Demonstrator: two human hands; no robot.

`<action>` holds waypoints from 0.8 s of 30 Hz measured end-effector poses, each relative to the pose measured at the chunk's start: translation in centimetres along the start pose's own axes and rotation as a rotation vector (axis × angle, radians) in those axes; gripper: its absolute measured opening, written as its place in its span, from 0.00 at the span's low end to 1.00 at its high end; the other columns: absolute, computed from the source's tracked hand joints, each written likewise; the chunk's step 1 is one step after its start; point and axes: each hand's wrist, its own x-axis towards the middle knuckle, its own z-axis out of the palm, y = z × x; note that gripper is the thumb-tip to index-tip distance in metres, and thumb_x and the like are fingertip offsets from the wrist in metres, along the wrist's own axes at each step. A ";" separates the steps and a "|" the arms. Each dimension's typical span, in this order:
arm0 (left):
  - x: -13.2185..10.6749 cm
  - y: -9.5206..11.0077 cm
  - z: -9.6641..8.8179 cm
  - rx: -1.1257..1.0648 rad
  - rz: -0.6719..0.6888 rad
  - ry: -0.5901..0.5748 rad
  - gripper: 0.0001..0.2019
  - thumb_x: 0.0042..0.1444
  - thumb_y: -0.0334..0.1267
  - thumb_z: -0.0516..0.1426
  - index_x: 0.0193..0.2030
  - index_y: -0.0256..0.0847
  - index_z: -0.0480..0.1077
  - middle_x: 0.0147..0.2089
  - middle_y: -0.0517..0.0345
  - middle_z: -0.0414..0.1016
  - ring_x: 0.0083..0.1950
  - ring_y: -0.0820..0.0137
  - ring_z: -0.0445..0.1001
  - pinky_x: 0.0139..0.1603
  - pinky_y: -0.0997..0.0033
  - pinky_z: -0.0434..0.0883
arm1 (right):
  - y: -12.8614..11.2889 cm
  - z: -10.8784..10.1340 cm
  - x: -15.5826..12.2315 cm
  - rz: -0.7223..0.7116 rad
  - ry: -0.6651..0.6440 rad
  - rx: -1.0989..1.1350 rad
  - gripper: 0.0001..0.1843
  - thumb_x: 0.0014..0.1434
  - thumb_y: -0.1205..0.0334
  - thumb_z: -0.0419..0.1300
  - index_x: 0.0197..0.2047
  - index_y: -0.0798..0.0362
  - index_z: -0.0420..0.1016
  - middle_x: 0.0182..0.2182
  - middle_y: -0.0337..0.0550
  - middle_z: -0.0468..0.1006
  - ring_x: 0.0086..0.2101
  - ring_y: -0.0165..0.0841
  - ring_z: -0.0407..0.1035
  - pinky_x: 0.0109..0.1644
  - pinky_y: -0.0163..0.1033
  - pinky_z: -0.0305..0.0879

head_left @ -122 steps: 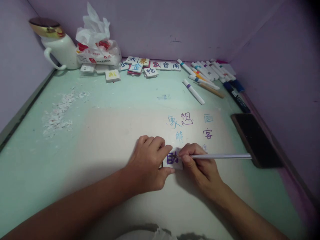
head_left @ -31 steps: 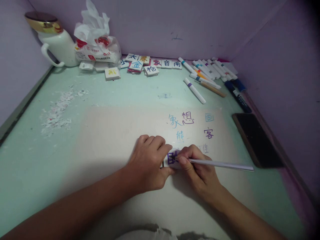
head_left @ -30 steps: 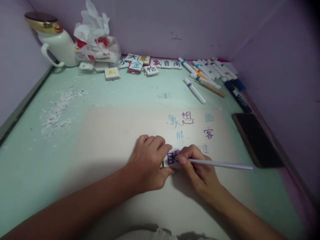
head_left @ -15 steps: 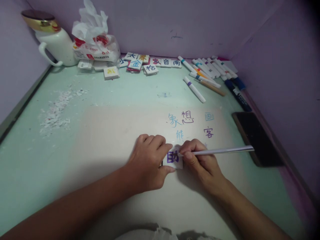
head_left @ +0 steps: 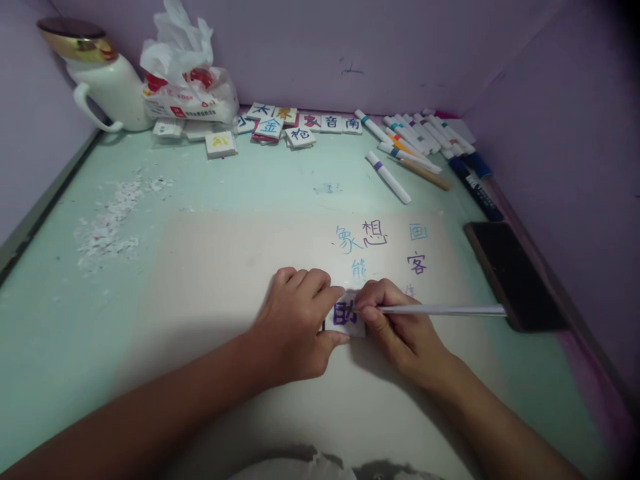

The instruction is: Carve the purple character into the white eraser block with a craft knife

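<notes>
Apparently, the bold purple character is mostly formed on the small white square tile, flat upon a beige sheet. The left hand's fingers pinch its edges; the right hand's grip a slim silver rod. What remains is unclear.

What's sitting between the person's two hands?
A white tile with a purple character lies between the left hand and right hand, as the head view shows. The right hand's silver tool points toward that character.

Tile on table; phone right; mug behind left, markers behind right.
</notes>
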 end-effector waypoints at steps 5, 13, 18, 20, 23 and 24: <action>-0.1 0.0 0.0 0.002 -0.001 -0.001 0.17 0.49 0.40 0.61 0.45 0.37 0.69 0.42 0.50 0.70 0.44 0.59 0.69 0.47 0.56 0.58 | -0.1 -0.6 0.5 -0.015 -0.051 -0.042 0.07 0.65 0.64 0.49 0.33 0.51 0.61 0.26 0.38 0.66 0.25 0.29 0.60 0.28 0.34 0.57; -0.1 0.0 0.0 0.011 0.005 0.000 0.16 0.49 0.40 0.61 0.45 0.39 0.68 0.43 0.50 0.70 0.45 0.59 0.69 0.46 0.56 0.58 | 0.1 -1.0 0.8 -0.025 -0.088 -0.081 0.07 0.64 0.63 0.50 0.32 0.51 0.60 0.24 0.38 0.67 0.24 0.30 0.60 0.27 0.35 0.56; -0.1 0.0 0.0 0.020 0.012 0.003 0.16 0.49 0.40 0.61 0.45 0.39 0.68 0.43 0.49 0.70 0.45 0.58 0.69 0.46 0.56 0.58 | 0.0 -1.2 0.9 -0.034 -0.108 -0.125 0.07 0.63 0.64 0.50 0.31 0.51 0.60 0.24 0.38 0.67 0.24 0.29 0.60 0.27 0.35 0.55; -0.1 0.0 -0.1 0.018 0.014 0.004 0.16 0.49 0.40 0.61 0.45 0.38 0.68 0.43 0.49 0.70 0.45 0.58 0.69 0.46 0.56 0.58 | 0.0 -1.3 0.9 -0.030 -0.114 -0.124 0.07 0.63 0.64 0.50 0.31 0.51 0.59 0.24 0.38 0.67 0.24 0.30 0.60 0.27 0.35 0.55; 0.0 0.0 -0.1 0.017 0.016 0.000 0.16 0.49 0.40 0.61 0.45 0.37 0.68 0.43 0.49 0.70 0.46 0.58 0.69 0.46 0.56 0.58 | 0.0 -1.5 0.8 -0.026 -0.123 -0.127 0.07 0.63 0.63 0.50 0.31 0.51 0.59 0.24 0.38 0.67 0.24 0.30 0.60 0.27 0.36 0.55; 0.0 0.0 -0.1 0.017 0.016 -0.001 0.17 0.49 0.40 0.61 0.45 0.37 0.68 0.43 0.49 0.70 0.46 0.58 0.69 0.46 0.56 0.58 | 0.0 -1.5 0.8 -0.026 -0.126 -0.129 0.07 0.63 0.63 0.50 0.31 0.51 0.59 0.24 0.38 0.67 0.25 0.30 0.60 0.27 0.36 0.55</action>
